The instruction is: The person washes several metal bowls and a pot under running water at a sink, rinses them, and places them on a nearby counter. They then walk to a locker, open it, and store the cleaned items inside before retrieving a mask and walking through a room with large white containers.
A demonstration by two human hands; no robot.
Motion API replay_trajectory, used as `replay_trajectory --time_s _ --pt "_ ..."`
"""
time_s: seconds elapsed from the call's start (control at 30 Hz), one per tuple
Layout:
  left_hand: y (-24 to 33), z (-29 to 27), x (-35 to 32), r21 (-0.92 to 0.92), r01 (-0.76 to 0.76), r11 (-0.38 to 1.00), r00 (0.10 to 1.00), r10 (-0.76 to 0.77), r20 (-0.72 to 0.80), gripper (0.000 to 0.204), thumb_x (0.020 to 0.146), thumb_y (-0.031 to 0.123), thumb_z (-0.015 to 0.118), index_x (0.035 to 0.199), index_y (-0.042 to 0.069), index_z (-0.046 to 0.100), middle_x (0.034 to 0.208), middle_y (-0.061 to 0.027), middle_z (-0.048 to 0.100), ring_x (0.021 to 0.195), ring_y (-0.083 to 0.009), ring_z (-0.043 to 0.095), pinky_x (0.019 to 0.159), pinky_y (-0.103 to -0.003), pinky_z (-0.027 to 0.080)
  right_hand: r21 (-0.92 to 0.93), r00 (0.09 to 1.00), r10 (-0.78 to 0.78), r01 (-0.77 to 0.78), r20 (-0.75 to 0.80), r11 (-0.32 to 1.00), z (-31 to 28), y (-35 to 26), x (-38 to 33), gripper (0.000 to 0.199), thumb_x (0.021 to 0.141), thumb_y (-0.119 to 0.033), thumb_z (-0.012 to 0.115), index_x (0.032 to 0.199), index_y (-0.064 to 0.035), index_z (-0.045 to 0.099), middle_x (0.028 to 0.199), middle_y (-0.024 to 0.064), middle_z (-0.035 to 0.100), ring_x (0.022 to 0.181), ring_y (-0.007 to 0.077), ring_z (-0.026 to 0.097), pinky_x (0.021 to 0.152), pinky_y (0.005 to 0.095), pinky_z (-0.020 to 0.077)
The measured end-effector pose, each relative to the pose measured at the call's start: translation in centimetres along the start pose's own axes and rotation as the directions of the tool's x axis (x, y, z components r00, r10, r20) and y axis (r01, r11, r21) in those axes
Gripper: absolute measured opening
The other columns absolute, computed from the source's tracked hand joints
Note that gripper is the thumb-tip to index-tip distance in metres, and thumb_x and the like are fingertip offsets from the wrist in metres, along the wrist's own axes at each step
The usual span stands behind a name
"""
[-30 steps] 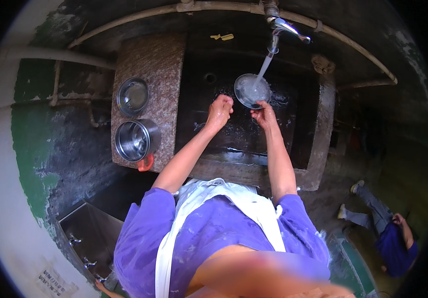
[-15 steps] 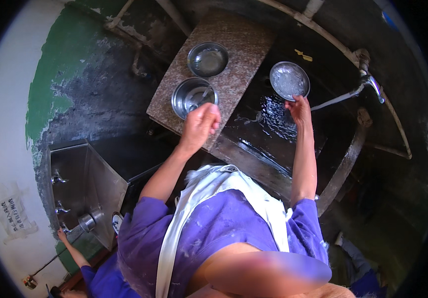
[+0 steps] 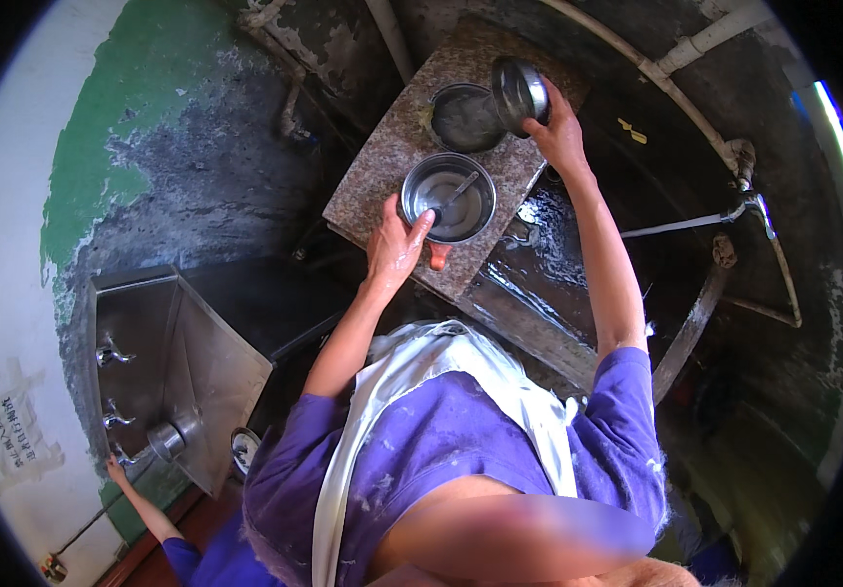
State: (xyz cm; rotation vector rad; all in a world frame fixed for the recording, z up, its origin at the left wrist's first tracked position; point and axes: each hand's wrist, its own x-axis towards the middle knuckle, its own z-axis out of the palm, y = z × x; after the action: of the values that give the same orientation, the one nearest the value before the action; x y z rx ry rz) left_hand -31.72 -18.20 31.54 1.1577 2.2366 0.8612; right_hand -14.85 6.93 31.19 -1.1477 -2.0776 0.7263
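Observation:
My left hand (image 3: 395, 245) is closed on the near-left rim of a round steel pot (image 3: 488, 217), its thumb over the edge. A spoon-like utensil (image 3: 459, 189) leans inside the pot, and an orange handle (image 3: 439, 256) sticks out on the near side. My right hand (image 3: 560, 132) grips a steel bowl (image 3: 511, 93), which is tipped steeply on its side. That bowl is at the right edge of a second steel bowl (image 3: 463, 122), which stands on the stone slab (image 3: 368, 181) behind the pot. Whether anything flows between the two bowls, I cannot tell.
Water runs from a tap (image 3: 759, 207) into the dark wet basin (image 3: 549, 235) at the right. Pipes (image 3: 627, 44) line the wall behind. Lower left, another person's hand (image 3: 116, 470) is at a tap of a steel trough sink (image 3: 172, 342) with a metal container (image 3: 165, 440).
My right hand has carried the bowl from over the basin up and left to the slab, tipping it. My left hand has gone from above the pot to its rim.

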Motion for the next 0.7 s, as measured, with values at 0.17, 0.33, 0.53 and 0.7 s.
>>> replay_trajectory --time_s 0.17,0.33,0.53,0.7 --pt "-0.6 -0.2 0.9 0.010 0.063 0.998 0.994 -0.063 0.093 0.050 0.078 0.016 0.057 0.123 0.002 0.041 0.069 -0.0180 0.061 0.068 -0.0345 0.062 0.064 -0.040 0.047 0.021 0.975 0.002 0.003 -0.220 1.000 1.1 1.7 1.5 0.057 0.071 -0.008 0.065 0.122 -0.0066 0.039 0.096 0.0200 0.058 0.082 0.0339 0.062 0.067 0.0398 0.0504" --pt "-0.8 -2.0 1.0 0.022 0.008 1.000 0.986 -0.012 0.167 0.048 0.076 0.015 0.055 0.121 0.006 0.042 0.067 -0.0170 0.061 0.067 -0.0381 0.060 0.062 -0.046 0.046 0.774 0.677 0.735 -0.488 0.043 0.404 3.6 7.6 1.8 0.034 0.080 -0.014 0.061 0.103 0.0054 0.045 0.082 0.0177 0.060 0.058 0.0245 0.063 0.047 0.0283 0.0537" --pt "-0.8 -3.1 1.1 0.045 -0.015 0.999 0.974 0.004 0.227 0.047 0.076 0.015 0.054 0.121 0.008 0.043 0.071 -0.0192 0.061 0.070 -0.0396 0.059 0.064 -0.047 0.046 0.452 0.598 0.801 -0.718 0.011 0.529 2.2 6.9 -1.4 0.038 0.083 -0.027 0.062 0.099 0.0047 0.050 0.079 0.0156 0.061 0.057 0.0217 0.062 0.047 0.0289 0.0536" --pt "-1.7 -3.2 1.5 0.017 -0.114 0.993 0.975 0.108 0.196 0.050 0.078 0.016 0.057 0.124 0.002 0.043 0.061 -0.0155 0.057 0.060 -0.0328 0.059 0.059 -0.040 0.045 0.300 0.989 0.144 -0.127 -0.035 0.946 0.7 -4.6 -5.5 0.024 0.081 -0.024 0.061 0.091 -0.0018 0.061 0.084 0.0103 0.064 0.074 0.0192 0.062 0.066 0.0313 0.0491"
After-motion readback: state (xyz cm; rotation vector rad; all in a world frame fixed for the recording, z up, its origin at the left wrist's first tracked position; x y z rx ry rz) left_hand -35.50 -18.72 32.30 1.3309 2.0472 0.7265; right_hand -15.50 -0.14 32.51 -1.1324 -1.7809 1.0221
